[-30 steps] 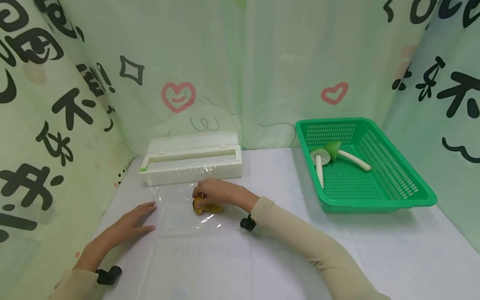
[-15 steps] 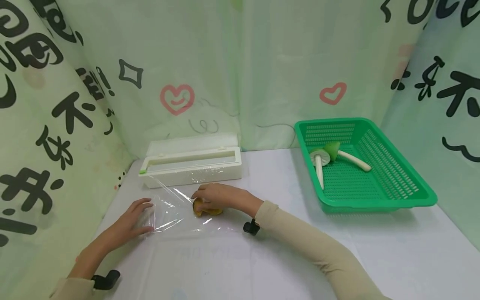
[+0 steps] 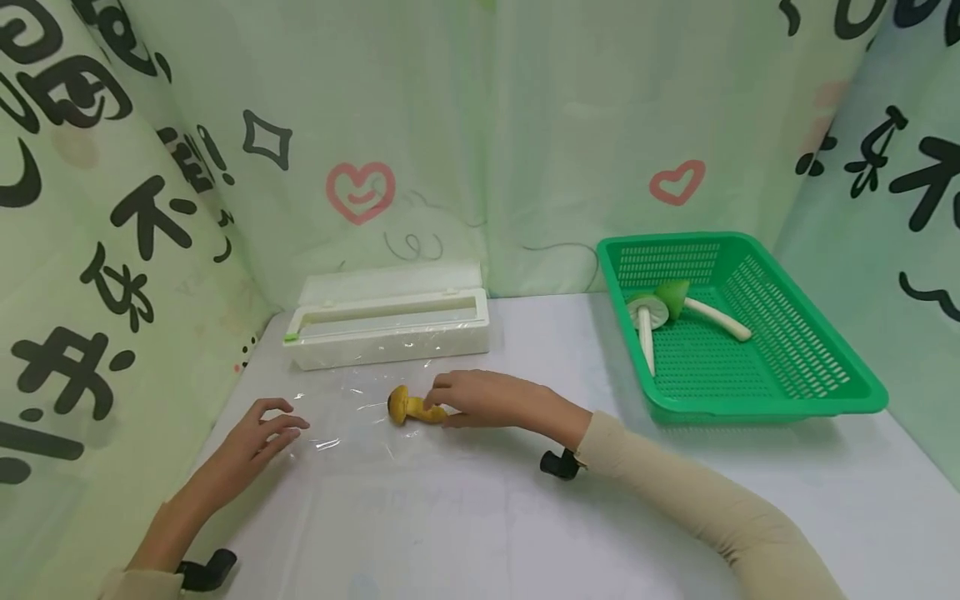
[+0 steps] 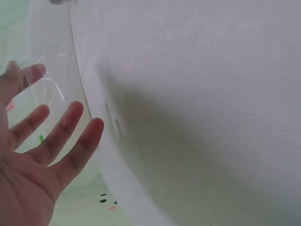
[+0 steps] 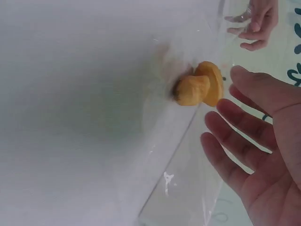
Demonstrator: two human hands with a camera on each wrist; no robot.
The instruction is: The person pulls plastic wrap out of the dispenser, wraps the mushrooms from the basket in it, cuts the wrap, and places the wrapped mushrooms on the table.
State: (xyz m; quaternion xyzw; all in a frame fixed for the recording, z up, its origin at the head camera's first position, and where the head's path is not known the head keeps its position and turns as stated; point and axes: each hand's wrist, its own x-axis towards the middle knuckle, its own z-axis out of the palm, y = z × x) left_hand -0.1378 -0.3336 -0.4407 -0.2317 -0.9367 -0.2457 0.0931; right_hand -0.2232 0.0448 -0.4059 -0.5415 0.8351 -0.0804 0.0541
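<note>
A yellow mushroom [image 3: 400,405] lies on a sheet of clear plastic wrap [image 3: 337,417] spread on the table, its cap toward the left. Just right of it hovers my right hand [image 3: 495,404], fingers relaxed and spread; in the right wrist view the mushroom [image 5: 193,89] sits apart from the fingertips. By the wrap's left edge is my left hand [image 3: 243,446], fingers spread and holding nothing. The left wrist view shows the plastic wrap [image 4: 51,89] close to its thumb; whether they touch I cannot tell.
Behind the wrap stands a white wrap dispenser [image 3: 390,343] with its lid up; the film runs out from it. At the right is a green basket [image 3: 780,408] with two toy-like mushrooms, green-capped [image 3: 672,296] and white-stemmed. Printed curtains [image 3: 540,125] enclose the table [image 3: 585,533].
My right hand has let go of the yellow mushroom and moved right. The left hand has lifted off the wrap's left edge, and the wrap, raised half a second ago, lies lower.
</note>
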